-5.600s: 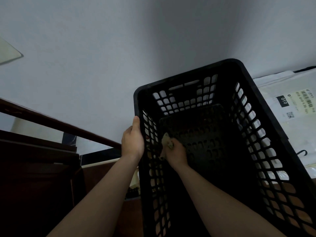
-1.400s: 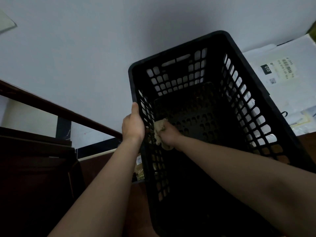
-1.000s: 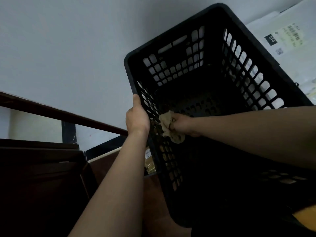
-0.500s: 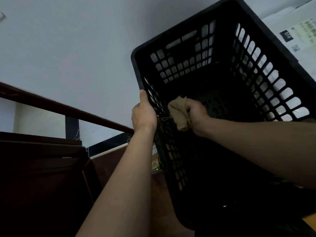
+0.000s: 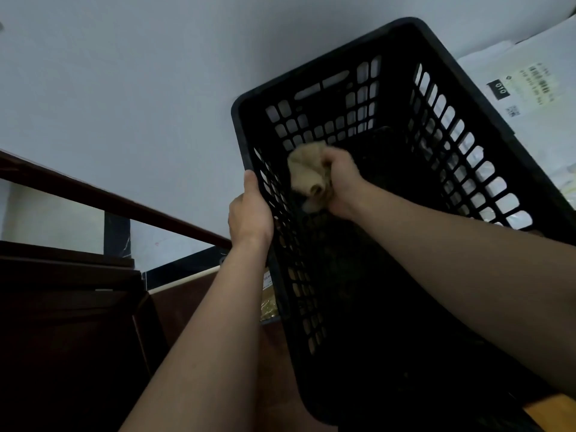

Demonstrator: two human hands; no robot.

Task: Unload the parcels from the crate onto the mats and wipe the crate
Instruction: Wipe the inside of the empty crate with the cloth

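A black slotted plastic crate (image 5: 442, 141) fills the middle and right of the head view, tipped with its opening toward me and nothing but my hand and a cloth inside. My left hand (image 5: 249, 213) grips the crate's left rim from outside, thumb along the edge. My right hand (image 5: 341, 182) reaches into the crate and holds a crumpled beige cloth (image 5: 307, 174) against the inner left wall, near the far corner. White parcels (image 5: 530, 85) with printed labels lie beyond the crate's right side.
A pale wall fills the upper left. A dark wooden rail (image 5: 109, 198) runs diagonally at the left, with dark furniture (image 5: 62, 322) below it. A small yellowish packet (image 5: 268, 304) shows under the crate's left wall.
My right hand has carried the cloth up the inner left wall toward the far corner. The crate has shifted in view while my left hand kept its hold on the rim.
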